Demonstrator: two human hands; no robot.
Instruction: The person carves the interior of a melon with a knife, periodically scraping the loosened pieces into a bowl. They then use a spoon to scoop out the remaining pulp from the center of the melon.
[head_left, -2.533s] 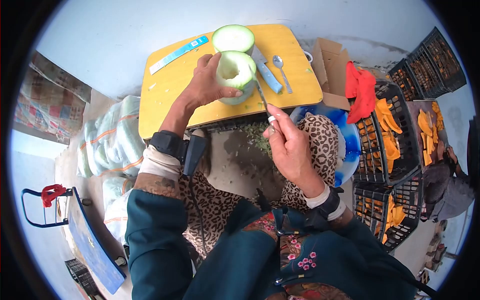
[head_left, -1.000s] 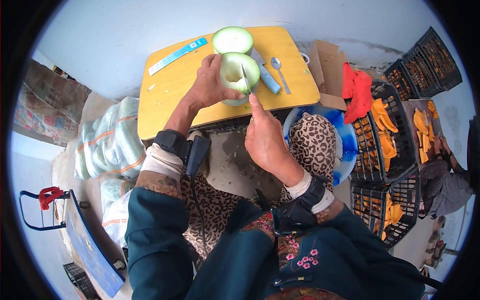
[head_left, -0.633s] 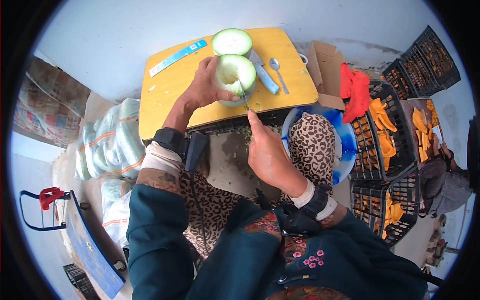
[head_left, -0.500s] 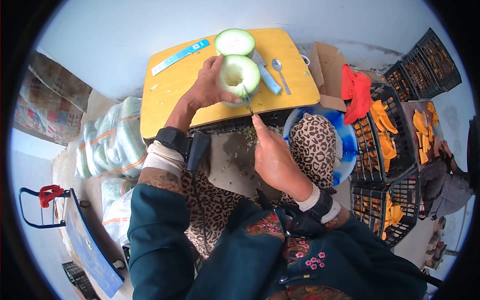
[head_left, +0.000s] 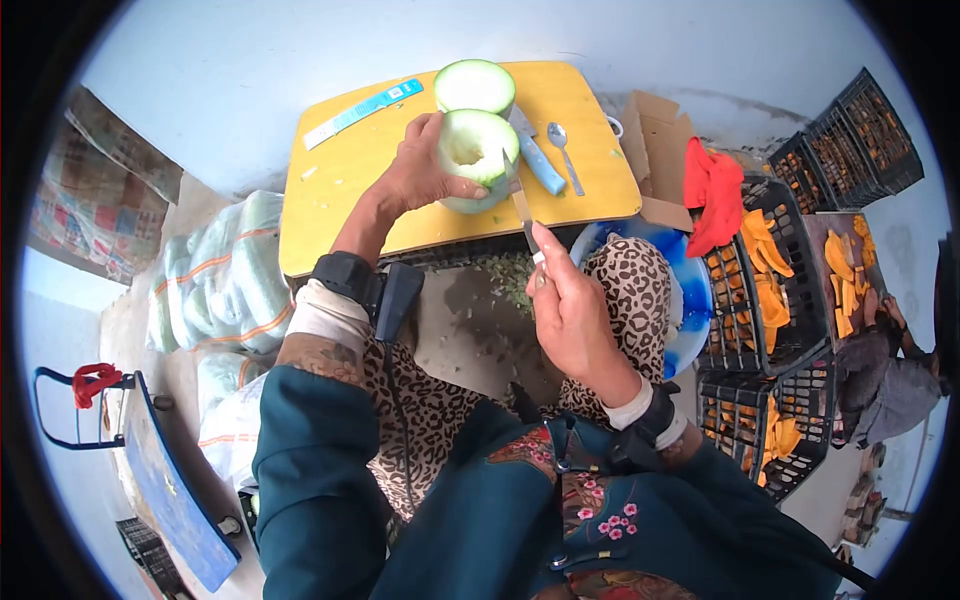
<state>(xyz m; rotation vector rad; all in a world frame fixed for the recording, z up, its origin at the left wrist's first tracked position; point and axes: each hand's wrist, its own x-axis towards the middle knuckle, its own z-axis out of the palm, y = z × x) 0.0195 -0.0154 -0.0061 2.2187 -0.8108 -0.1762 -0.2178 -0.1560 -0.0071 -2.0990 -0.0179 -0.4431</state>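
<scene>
On the yellow table, my left hand (head_left: 412,172) is wrapped round the left side of a hollowed winter melon piece (head_left: 485,125), its cut face turned up toward me. A pale green ring surrounds the opening in its middle. My right hand (head_left: 575,318) grips a narrow knife (head_left: 522,205) by the handle. The blade points up and rests against the melon's right side near the rim; its exact contact is hard to make out. A second cut melon piece (head_left: 474,88) stands just behind the first. Beside them lie a blue-handled knife (head_left: 541,163) and a metal spoon (head_left: 565,158).
A blue and white knife sleeve (head_left: 363,114) lies on the table (head_left: 330,225). Right of my knee are a blue basin (head_left: 700,312) and black crates (head_left: 765,345) with orange slices. A cardboard box (head_left: 655,150) stands behind. Another person (head_left: 890,375) works at far right.
My right hand has moved right and slightly down with the knife, whose blade has shifted from the melon's front edge to its right side. My left hand stays on the melon.
</scene>
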